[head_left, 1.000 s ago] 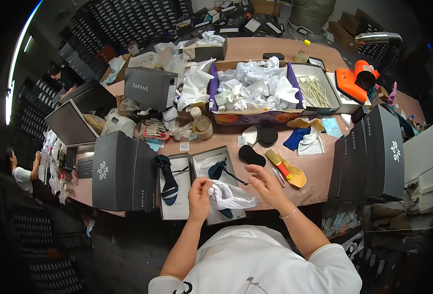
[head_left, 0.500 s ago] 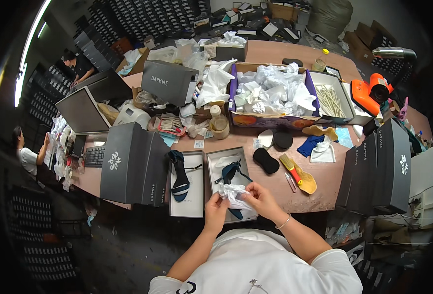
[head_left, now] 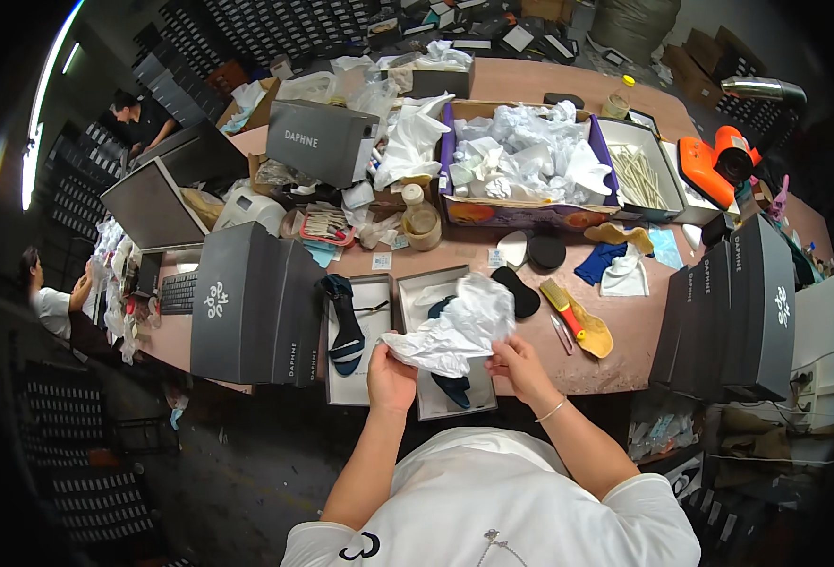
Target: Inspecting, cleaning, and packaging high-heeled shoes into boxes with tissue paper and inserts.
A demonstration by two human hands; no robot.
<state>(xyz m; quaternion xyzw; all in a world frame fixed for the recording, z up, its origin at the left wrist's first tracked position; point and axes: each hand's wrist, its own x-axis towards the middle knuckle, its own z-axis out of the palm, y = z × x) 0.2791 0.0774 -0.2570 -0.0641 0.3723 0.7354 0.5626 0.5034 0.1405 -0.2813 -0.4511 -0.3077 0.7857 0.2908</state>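
Note:
A crumpled sheet of white tissue paper [head_left: 459, 329] is spread between my two hands. My left hand [head_left: 392, 380] pinches its left corner, and my right hand [head_left: 521, 369] grips its lower right edge. Under the paper lies an open grey shoebox [head_left: 419, 282], its contents mostly covered. Part of a dark teal shoe [head_left: 452, 388] shows below the paper inside it. To the left, a dark teal high-heeled sandal [head_left: 345, 326] with light bands rests in a second tray-like box half [head_left: 374, 369].
Closed grey shoeboxes [head_left: 247, 307] stand at left, with another stack [head_left: 757, 312] at right. Behind sits a purple carton [head_left: 530, 227] heaped with white paper. A black sponge [head_left: 516, 292], yellow-and-red brush [head_left: 562, 307] and cloths [head_left: 623, 274] lie at right. Two people work at far left.
The bunched tissue paper has been opened out into a wider sheet and raised over the box. My hands have moved apart, the left one shifting leftward.

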